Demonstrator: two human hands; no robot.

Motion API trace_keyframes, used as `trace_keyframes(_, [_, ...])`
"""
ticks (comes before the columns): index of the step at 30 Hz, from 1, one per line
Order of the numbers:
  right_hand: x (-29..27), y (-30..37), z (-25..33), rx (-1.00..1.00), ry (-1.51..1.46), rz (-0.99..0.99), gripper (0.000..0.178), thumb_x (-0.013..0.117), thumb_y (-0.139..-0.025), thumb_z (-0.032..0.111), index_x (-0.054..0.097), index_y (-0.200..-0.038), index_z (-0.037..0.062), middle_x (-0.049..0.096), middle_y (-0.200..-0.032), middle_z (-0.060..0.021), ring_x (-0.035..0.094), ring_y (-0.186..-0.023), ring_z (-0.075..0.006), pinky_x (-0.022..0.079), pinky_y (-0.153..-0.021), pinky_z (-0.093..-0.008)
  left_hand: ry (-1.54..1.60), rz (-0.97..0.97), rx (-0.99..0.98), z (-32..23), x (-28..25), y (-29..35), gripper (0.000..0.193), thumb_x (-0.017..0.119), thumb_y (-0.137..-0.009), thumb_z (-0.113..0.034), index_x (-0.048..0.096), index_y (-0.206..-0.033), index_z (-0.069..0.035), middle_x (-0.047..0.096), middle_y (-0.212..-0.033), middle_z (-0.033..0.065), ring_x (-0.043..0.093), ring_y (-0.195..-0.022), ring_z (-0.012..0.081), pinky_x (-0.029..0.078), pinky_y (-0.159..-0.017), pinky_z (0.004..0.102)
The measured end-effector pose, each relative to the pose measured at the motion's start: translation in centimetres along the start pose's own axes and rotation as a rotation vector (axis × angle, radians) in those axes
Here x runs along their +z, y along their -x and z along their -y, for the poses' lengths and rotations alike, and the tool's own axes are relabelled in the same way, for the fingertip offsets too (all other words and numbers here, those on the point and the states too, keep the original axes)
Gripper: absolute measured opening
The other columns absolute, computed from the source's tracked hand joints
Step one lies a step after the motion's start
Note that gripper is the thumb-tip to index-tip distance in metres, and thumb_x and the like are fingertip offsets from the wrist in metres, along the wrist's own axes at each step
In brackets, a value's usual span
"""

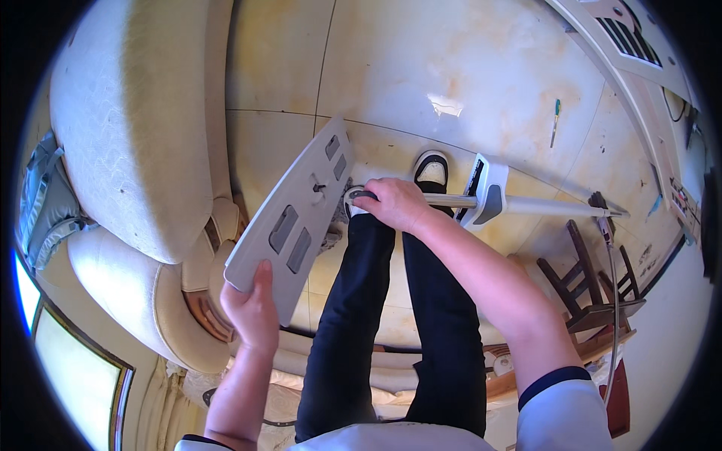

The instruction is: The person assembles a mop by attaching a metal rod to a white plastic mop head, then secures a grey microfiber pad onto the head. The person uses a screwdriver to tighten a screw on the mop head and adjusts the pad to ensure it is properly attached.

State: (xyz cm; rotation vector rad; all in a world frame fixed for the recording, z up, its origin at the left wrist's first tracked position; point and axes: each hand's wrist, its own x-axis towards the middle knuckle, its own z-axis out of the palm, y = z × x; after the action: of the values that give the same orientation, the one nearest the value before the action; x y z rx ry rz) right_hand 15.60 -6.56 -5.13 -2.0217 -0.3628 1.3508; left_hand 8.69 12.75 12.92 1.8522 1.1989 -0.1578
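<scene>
Fingers (262, 276) of the left hand (252, 312) grip a slotted grey panel (310, 219) by its near end, tilted above the floor (466, 68) beside the sofa (135, 150); the right hand (396, 204) wraps round a silver pole (453, 201).

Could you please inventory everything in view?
Flat panel: one, light grey, left of centre
Pole with block: one, silver and white, centre to right
Tiled floor: one, stained cream, underfoot
Upholstered seating: count unclear, cream, left
Bag: one, grey-blue, far left
Slim tool: one, greenish, on floor, upper right
Wooden chair: at least one, dark brown, right
Slatted unit: one, white, upper right
Shoes: two, black and white, centre
Trousers: one pair, black, lower centre
Shirt: one, pale, bottom
Left fingers: one set, bare, on flat panel
Right fingers: one set, bare, around pole
</scene>
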Motion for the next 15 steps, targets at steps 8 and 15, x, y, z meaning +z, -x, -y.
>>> trace_keyframes(8, [0.3, -0.4, -0.3, 0.037, 0.043, 0.109, 0.046, 0.050, -0.090, 0.048, 0.065, -0.092, 0.0049, 0.067, -0.091, -0.0164, 0.064, -0.090, -0.0343, 0.049, -0.076, -0.0437, -0.064, 0.021, -0.011, -1.5, 2.9, 1.1, 0.016, 0.061, -0.085, 0.000, 0.063, -0.100, 0.006, 0.066, -0.091, 0.0045, 0.058, -0.082, 0.0098, 0.047, -0.075, 0.0242])
trace_keyframes(15, [0.7, 0.6, -2.4, 0.053, 0.043, 0.141, 0.046, 0.050, -0.091, 0.047, 0.064, -0.091, 0.0035, 0.067, -0.092, -0.0180, 0.063, -0.091, -0.0350, 0.049, -0.075, -0.0454, -0.017, 0.022, -0.102, -0.9, 4.4, 2.8, 0.016, 0.062, -0.084, -0.002, 0.063, -0.097, 0.006, 0.066, -0.087, 0.0055, 0.059, -0.081, 0.0101, 0.047, -0.074, 0.0250])
